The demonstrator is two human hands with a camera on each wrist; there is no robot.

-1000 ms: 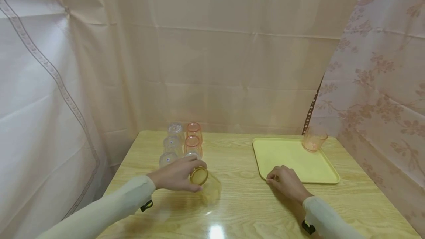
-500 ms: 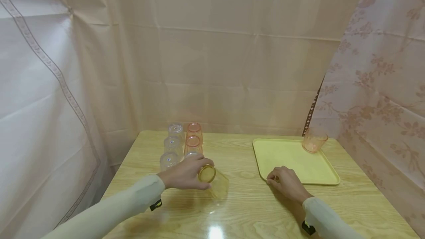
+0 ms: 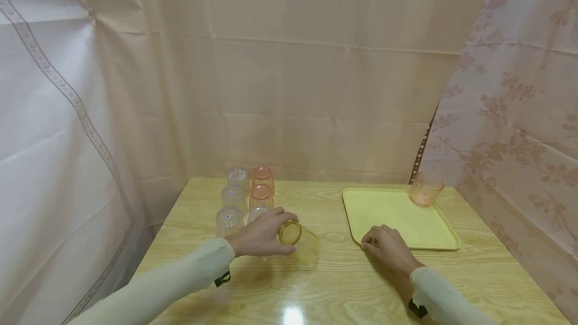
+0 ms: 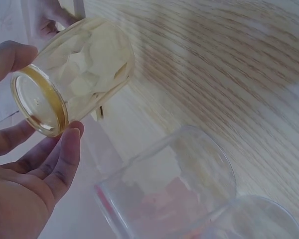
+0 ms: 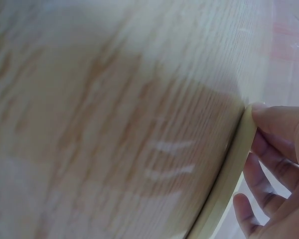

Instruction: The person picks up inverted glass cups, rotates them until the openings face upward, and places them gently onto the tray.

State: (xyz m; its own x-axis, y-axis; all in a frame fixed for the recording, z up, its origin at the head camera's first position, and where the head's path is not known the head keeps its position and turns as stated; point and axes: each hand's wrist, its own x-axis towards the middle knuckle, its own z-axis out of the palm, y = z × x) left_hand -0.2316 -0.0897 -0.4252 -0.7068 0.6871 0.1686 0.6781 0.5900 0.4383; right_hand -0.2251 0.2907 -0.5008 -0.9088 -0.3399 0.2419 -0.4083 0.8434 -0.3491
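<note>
Left hand [image 3: 264, 235] is pinching the tilted amber tumbler [image 4: 84, 74] by its base, just right of the clear tumblers [image 3: 228, 220]; right hand [image 3: 391, 249] is gripping the yellow tray [image 3: 397, 217] by its near-left corner. Even finger pressure should be preventing slips.

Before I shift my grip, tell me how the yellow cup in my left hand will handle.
The yellow cup is probably stiff: no dent shows where your left hand pinches it. Its smooth, glossy surface could be slippery. With that round base, it may roll if laid sideways.
</note>
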